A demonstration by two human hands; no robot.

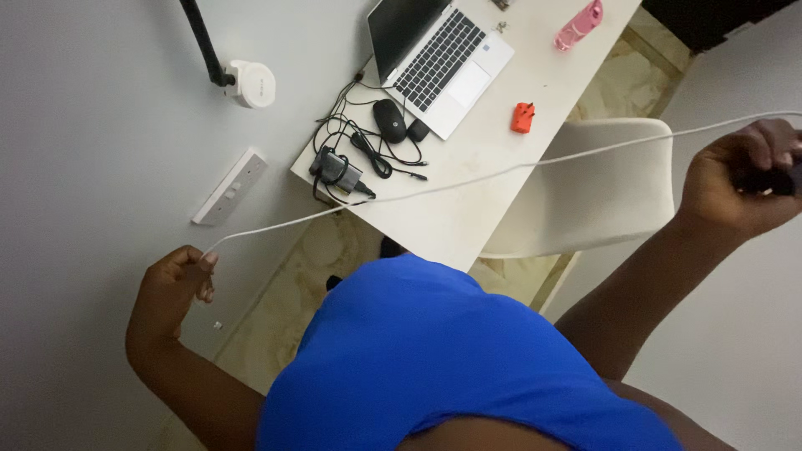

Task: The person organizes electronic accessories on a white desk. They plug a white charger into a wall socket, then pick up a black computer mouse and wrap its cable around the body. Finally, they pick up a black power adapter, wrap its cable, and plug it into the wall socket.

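**A thin white cable stretched between two hands**

The white cable point(501, 171) runs across the middle of the frame, from the left hand point(171, 288) at lower left to the right hand point(739, 179) at the right edge, and carries on past it toward the upper right corner. The left hand pinches the cable's end between thumb and fingertips, the other fingers curled in. The right hand is closed into a fist around the cable and also grips something small and dark, too blurred to name.

The cable looks light, soft and limp; it sags only slightly, so it seems held fairly taut. Its smooth jacket probably slides easily through a loose grip, so a pinch near the end, as the left hand has it, likely gives the surest hold.

Beneath the cable stands a white desk point(468, 209) with an open laptop point(443, 54), a black mouse point(389, 120), a tangle of black cords with a charger point(341, 171), a small orange object point(523, 117) and a pink bottle point(579, 25). A white chair point(601, 192) is pushed against the desk. The plain grey wall at left carries a white socket point(230, 185) and a round white fitting point(252, 83). The floor is pale marbled tile point(317, 259).
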